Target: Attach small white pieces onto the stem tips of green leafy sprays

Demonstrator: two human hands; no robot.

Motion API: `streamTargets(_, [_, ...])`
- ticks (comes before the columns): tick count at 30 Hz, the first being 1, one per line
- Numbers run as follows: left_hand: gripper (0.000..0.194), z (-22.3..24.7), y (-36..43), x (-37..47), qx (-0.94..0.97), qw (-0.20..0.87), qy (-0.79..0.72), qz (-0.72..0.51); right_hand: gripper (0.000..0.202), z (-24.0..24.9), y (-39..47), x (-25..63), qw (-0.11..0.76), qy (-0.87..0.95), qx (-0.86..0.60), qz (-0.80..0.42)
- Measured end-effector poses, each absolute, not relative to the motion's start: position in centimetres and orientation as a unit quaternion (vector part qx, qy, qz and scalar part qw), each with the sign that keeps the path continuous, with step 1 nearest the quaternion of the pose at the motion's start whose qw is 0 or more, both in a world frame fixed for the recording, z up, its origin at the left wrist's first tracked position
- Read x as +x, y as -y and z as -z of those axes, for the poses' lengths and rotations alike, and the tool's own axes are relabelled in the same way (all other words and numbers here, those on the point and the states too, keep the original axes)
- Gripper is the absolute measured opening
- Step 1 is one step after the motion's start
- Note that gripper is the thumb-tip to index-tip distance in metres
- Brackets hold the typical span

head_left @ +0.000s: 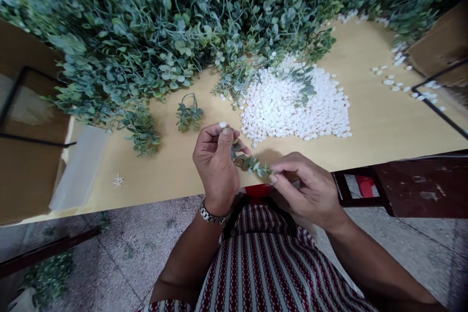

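Observation:
A short artificial leafy sprig (258, 166) stretches between my two hands above the table's front edge. My left hand (219, 163), with a metal watch at its wrist, is closed around one end of it. A small white piece (223, 125) shows at my left thumb and fingertip. My right hand (307, 187) pinches the sprig's other end between thumb and forefinger. Just beyond the hands lies a heap of small white pieces (292, 107), with a loose leafy twig (307, 85) on top. A curled sprig (189, 113) rests left of my left hand.
A large mass of artificial greenery (175, 24) covers the back of the table (175, 170). Cardboard boxes stand at left (29, 165) and right (442, 39), near black metal rods. Scattered white pieces (395, 83) lie at right, and tiny white sticks (118, 180) at left.

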State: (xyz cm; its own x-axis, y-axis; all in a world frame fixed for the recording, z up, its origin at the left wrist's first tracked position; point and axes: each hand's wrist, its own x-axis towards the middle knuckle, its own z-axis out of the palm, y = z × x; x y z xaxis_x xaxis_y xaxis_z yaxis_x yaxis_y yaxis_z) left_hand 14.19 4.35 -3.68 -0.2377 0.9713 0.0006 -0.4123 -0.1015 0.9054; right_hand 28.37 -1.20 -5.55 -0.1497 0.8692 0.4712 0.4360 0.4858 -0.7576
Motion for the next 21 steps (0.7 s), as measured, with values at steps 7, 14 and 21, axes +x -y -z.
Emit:
streamTargets(7, [0.047,2.9,-2.9,11.8,0.68,0.24,-0.394,-0.57,0.012,5.2,-0.2,28.1,0.511,0.65,-0.45,-0.336])
streamTargets(14, [0.021,3.3,-1.5,10.6,0.812,0.233,-0.357,-0.399,0.015,3.9,-0.8,27.4,0.485,0.741,-0.359,-0.294])
streamTargets(21, [0.026,4.8,-1.2,9.5,0.72,0.229,-0.37,-0.54,0.023,4.2,-2.3,27.8,0.498,0.756,-0.365,-0.216])
